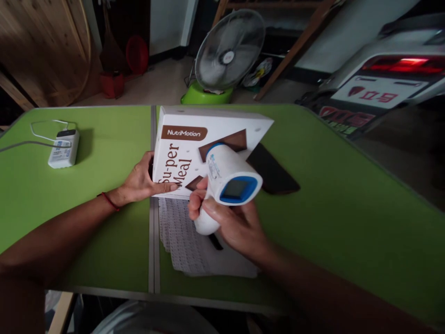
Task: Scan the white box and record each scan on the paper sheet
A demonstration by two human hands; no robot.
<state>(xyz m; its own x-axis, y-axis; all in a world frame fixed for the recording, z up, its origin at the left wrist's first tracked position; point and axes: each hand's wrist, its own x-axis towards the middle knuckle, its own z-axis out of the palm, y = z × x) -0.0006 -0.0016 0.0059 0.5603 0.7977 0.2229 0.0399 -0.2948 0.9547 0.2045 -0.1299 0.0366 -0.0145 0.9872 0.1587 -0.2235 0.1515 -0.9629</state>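
Note:
My left hand (pixel 148 178) grips the lower left side of a white box (pixel 174 160) printed "NutriMotion" and "Su-per Meal", thumb across its front. The box is tilted up above the table. In front of it, my right hand (pixel 229 215) is wrapped round the handle of a white infrared thermometer (pixel 227 171). Its blue-framed screen faces me and looks dark; its far end points at the box front and hides part of it. Beneath lie printed sheets (pixel 187 250), partly covered by the right hand and box. A dark flat object (pixel 274 171) lies right of the box.
The green folding table (pixel 114 250) has a metal seam down its middle. A white power bank (pixel 65 148) with a cable lies on the left. Beyond the far edge stand a fan (pixel 228 55), a red bucket (pixel 111 84) and, at right, a white scooter (pixel 385 86).

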